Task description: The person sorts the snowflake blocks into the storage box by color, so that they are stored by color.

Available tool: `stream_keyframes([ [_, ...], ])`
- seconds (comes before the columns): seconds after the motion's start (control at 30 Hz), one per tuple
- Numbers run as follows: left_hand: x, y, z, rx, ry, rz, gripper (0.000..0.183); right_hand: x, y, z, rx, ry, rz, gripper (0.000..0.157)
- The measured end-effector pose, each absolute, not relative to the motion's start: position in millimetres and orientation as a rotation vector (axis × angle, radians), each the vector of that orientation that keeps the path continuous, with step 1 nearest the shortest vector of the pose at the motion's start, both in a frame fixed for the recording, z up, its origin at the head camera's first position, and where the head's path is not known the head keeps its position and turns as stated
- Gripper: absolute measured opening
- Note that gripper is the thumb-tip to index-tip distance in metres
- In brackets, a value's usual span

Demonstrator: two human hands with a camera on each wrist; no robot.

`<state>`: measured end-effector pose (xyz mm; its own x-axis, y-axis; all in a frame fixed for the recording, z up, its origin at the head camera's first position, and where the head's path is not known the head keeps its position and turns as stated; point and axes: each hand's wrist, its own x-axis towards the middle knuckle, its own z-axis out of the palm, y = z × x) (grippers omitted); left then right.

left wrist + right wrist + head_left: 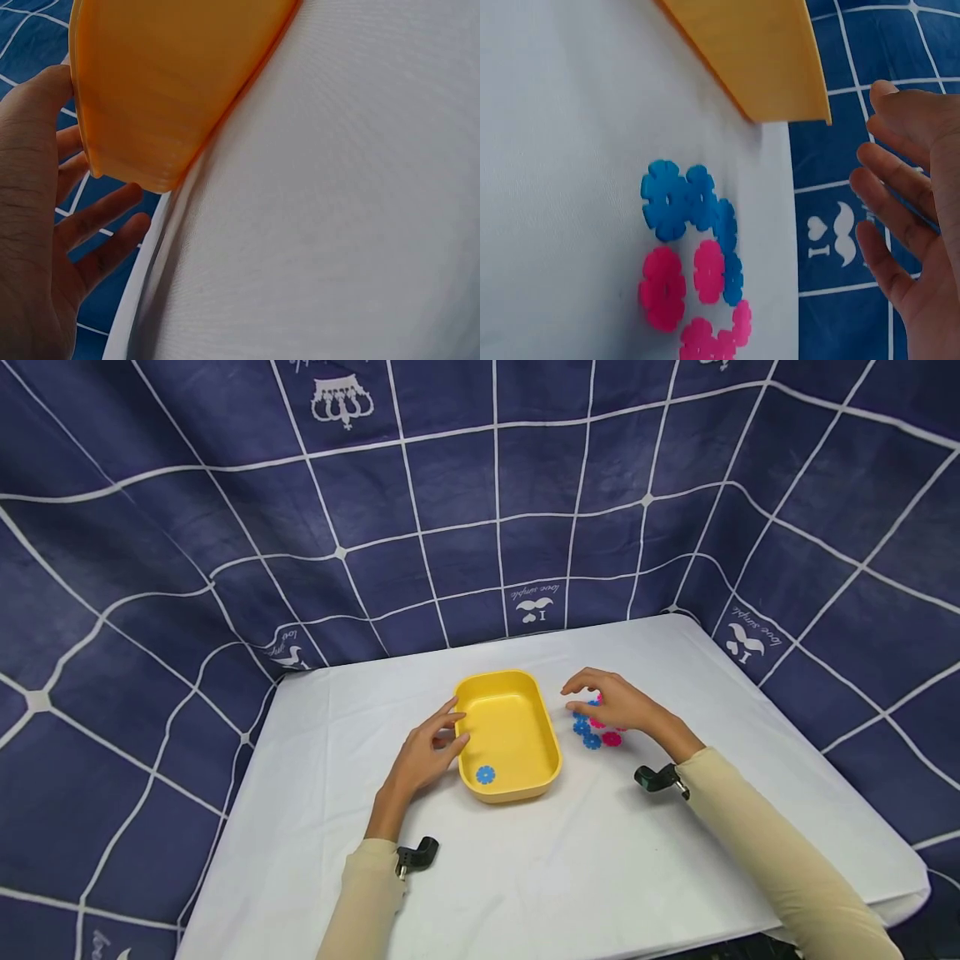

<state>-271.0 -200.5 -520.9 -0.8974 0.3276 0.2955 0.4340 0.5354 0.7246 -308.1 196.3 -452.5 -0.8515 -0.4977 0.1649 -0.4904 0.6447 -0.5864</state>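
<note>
A yellow tray [517, 739] sits on the white-covered table with one blue flower-shaped disc [485, 774] in its near left corner. My left hand [426, 753] is at the tray's left side, its thumb and fingertips at the rim; in the left wrist view the fingers [112, 251] are loosely spread. Over a group of notched flower-shaped discs right of the tray hovers my right hand [618, 702], fingers relaxed and nothing held. Blue discs [664, 199] and pink discs [662, 289] lie flat below it. In the head view, that hand hides part of the group.
A white cloth [480, 885] covers the table. Dark blue curtains [465, 552] with white grid lines stand along the back and both sides. A small dark camera [420, 854] is strapped to the left wrist, another camera [655, 778] to the right.
</note>
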Motion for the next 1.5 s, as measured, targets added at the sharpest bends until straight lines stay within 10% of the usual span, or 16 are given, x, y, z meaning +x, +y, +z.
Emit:
stream_keyframes([
  [1.5,-268.9,-200.6,-520.6,-0.658,-2.629,-1.330,0.053,-327.5,226.0,-495.6,-0.699,2.860,-0.810,0.026],
])
